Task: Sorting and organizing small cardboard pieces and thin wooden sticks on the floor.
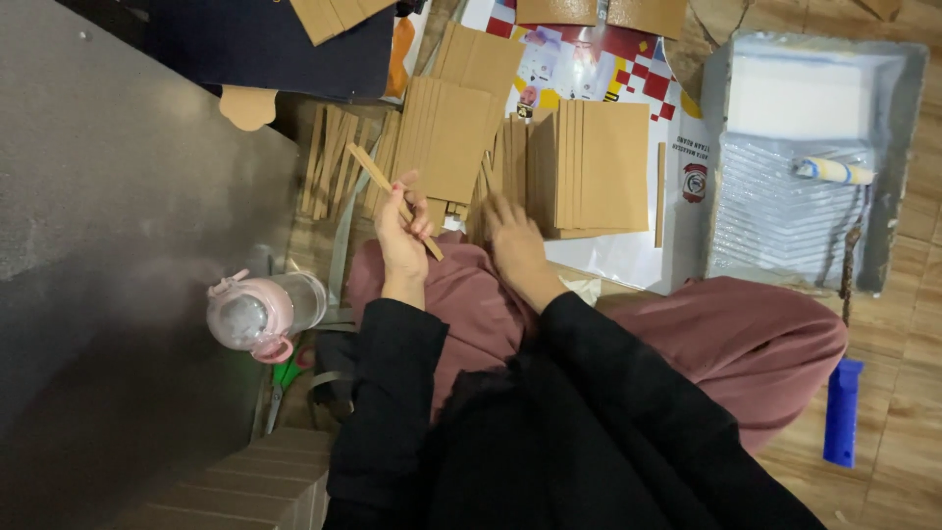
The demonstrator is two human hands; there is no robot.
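Wooden floor [908, 324] seen from above, with a grey metal surface [118, 245] filling the left side and a printed sheet [628, 69] spread at the far centre. A person in black sleeves and mauve trousers [746, 339] sits on the floor. The left hand [402, 231] has its fingers closed around a narrow cardboard strip [392, 196], held slantwise with its far end pointing up and left. The right hand [515, 240] lies palm down with fingers loosely spread, fingertips touching the near edge of a stack of cardboard panels [599, 167] on the printed sheet; it grips nothing. A second pile of cardboard panels [456, 128] lies just left of that stack, and a row of loose cardboard strips [334, 162] lies further left, near the metal surface. A pink water bottle [260, 312] lies near the left elbow. At the far right stands a grey paint tray [814, 157] with a paint roller [834, 172] resting across it. A blue handle-like object [842, 412] lies on the floor at the near right.
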